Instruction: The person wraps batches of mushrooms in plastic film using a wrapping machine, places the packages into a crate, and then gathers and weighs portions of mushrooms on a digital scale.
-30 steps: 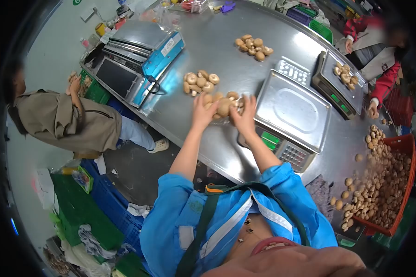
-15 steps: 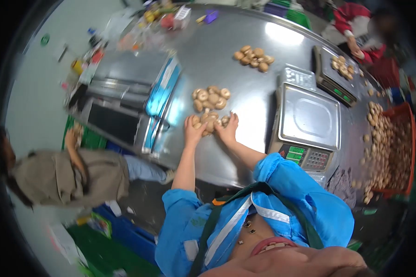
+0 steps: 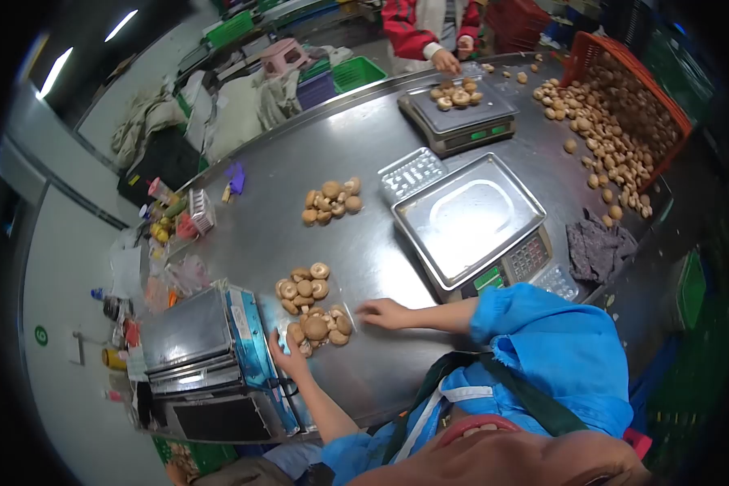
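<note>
A small pile of brown mushrooms (image 3: 320,326) lies on the steel table (image 3: 381,162) close to my body. My left hand (image 3: 286,354) rests at the pile's near-left edge, fingers spread and touching it. To the pile's right, my right hand (image 3: 383,313) lies flat on the table, empty, a little apart from the mushrooms. A second pile of mushrooms (image 3: 304,286) sits just beyond the first, and a third pile (image 3: 330,200) lies farther out.
A steel weighing scale (image 3: 470,219) stands right of my hands, a grey cloth (image 3: 598,247) beyond it. A blue sealing machine (image 3: 211,356) is at my left. Another person in red (image 3: 429,24) handles mushrooms on a far scale (image 3: 459,113). An orange crate (image 3: 632,105) spills mushrooms.
My hands have set the pile down and drawn apart; the right hand slid off to the right. My head has turned, so the whole table appears rotated.
</note>
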{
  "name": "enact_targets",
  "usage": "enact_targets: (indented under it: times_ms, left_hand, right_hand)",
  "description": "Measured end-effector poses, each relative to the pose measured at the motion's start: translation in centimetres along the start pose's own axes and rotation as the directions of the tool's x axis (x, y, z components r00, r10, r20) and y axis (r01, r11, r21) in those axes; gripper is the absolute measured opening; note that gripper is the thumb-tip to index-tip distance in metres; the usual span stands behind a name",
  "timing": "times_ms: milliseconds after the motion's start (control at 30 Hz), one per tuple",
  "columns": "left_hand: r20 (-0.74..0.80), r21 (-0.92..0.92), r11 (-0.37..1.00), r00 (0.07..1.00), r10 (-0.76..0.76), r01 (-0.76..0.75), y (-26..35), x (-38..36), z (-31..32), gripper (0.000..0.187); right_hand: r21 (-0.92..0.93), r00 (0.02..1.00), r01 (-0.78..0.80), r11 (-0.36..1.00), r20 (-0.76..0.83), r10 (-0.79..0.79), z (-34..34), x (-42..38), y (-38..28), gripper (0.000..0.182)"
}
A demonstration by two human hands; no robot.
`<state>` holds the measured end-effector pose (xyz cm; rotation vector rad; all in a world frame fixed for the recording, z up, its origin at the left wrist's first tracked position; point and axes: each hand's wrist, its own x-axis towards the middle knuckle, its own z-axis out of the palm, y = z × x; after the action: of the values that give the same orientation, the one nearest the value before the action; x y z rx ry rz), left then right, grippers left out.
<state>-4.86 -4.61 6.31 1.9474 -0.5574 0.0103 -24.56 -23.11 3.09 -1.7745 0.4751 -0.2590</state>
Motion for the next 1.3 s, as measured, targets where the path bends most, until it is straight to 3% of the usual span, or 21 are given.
enact_targets:
  times_ms: [33,100,167,200,267,300,333,367,433,500,667,700,767,833,900,967,1033,1100,1167,1233,1300]
  left_hand:
    - [-0.009,-0.059,0.998,1.0,-0.018,0.017,1.3,-1.5,-0.3,0.035]
    - [-0.017,-0.222,0.974,0.998,-0.057,0.052,2.0,-4.6,0.1,0.025]
    - [0.007,-0.329,0.943,0.998,-0.059,0.058,1.5,-7.1,1.2,0.023]
    - [0.059,-0.334,0.939,0.996,-0.065,0.081,1.1,-8.3,1.7,0.02]
    - [0.144,-0.334,0.937,0.988,-0.058,0.103,1.8,-9.3,2.7,0.019]
    - [0.159,-0.303,0.951,0.987,-0.022,0.07,2.7,-9.8,3.5,0.018]
    - [0.175,-0.277,0.96,0.984,0.014,0.035,3.8,-10.3,4.6,0.017]
    - [0.204,-0.287,0.957,0.979,0.027,0.034,4.8,-10.5,5.7,0.017]
    - [0.347,-0.381,0.922,0.935,0.075,0.068,7.3,-10.6,8.1,0.016]
    - [0.408,-0.421,0.907,0.897,0.169,0.02,11.4,-11.3,11.1,0.016]
    - [0.544,-0.464,0.886,0.788,0.289,-0.005,20.2,-17.7,17.8,0.017]
    - [0.582,-0.446,0.89,0.725,0.369,-0.094,21.7,-19.7,18.8,0.016]
    - [0.608,-0.442,0.878,0.658,0.443,-0.183,23.5,-23.6,20.9,0.016]
    - [0.682,-0.441,0.886,0.59,0.432,-0.139,24.3,-27.9,22.6,0.014]
    - [0.669,-0.405,0.893,0.601,0.437,-0.197,25.5,-32.3,24.2,0.014]
    - [0.792,-0.27,0.939,0.506,0.341,-0.211,26.5,-36.1,25.1,0.014]
    - [0.83,-0.154,0.959,0.496,0.256,-0.238,27.2,-39.5,26.7,0.014]
    - [0.778,-0.177,0.92,0.522,0.349,-0.35,28.8,-41.5,28.1,0.013]
    - [0.805,-0.155,0.926,0.5,0.32,-0.344,31.1,-43.2,29.4,0.014]
    - [0.768,-0.127,0.922,0.552,0.324,-0.365,32.1,-44.2,30.1,0.015]
    - [0.828,-0.064,0.953,0.518,0.217,-0.297,33.2,-44.9,30.1,0.015]
  right_hand:
    - [0.054,0.998,0.057,0.997,0.017,-0.058,-2.3,-3.3,-1.2,0.025]
    - [-0.052,0.991,-0.115,0.992,-0.069,0.112,-6.3,-9.7,-1.7,0.018]
    - [-0.21,0.94,-0.111,0.971,-0.341,0.034,-9.8,-15.5,1.2,0.022]
    - [-0.306,0.86,-0.233,0.923,-0.507,0.049,-11.6,-18.2,2.4,0.024]
    - [-0.163,0.645,-0.449,0.878,-0.74,0.192,-15.7,-22.7,3.7,0.024]
    - [-0.113,0.506,-0.513,0.851,-0.84,0.194,-17.4,-24.9,5.1,0.023]
    - [-0.208,0.453,-0.52,0.829,-0.89,0.061,-19.2,-27.2,6.9,0.024]
    - [-0.302,0.399,-0.535,0.789,-0.913,-0.08,-20.6,-29.1,8.5,0.026]
    - [-0.34,0.359,-0.737,0.584,-0.929,-0.087,-22.1,-32.2,9.8,0.033]
    - [-0.258,0.412,-0.792,0.553,-0.894,0.174,-22.6,-34.4,11.0,0.047]
    - [-0.513,0.61,-0.627,0.586,-0.791,-0.04,-21.4,-36.9,11.4,0.038]
    - [-0.437,0.598,-0.564,0.701,-0.801,-0.019,-22.3,-37.5,11.8,0.03]
    - [-0.066,0.424,-0.508,0.859,-0.887,0.182,-25.1,-38.6,12.4,0.02]
    - [-0.012,0.278,-0.519,0.855,-0.948,0.155,-29.9,-40.7,11.3,0.018]
    - [-0.006,0.186,-0.504,0.864,-0.977,0.102,-36.6,-43.0,15.0,0.017]
    - [-0.09,0.096,-0.567,0.819,-0.994,-0.043,-44.0,-45.7,17.3,0.02]
    - [-0.098,-0.042,-0.713,0.694,-0.983,-0.181,-50.5,-48.1,19.8,0.03]
    - [0.096,-0.179,-0.817,0.568,-0.98,-0.092,-55.6,-49.4,23.6,0.035]
    - [0.194,-0.15,-0.777,0.598,-0.981,0.123,-59.1,-50.6,24.8,0.044]
    - [0.309,0.055,-0.723,0.618,-0.866,0.498,-61.8,-51.1,25.1,0.055]
    - [0.184,0.211,-0.742,0.644,-0.848,0.486,-62.4,-50.9,25.0,0.061]
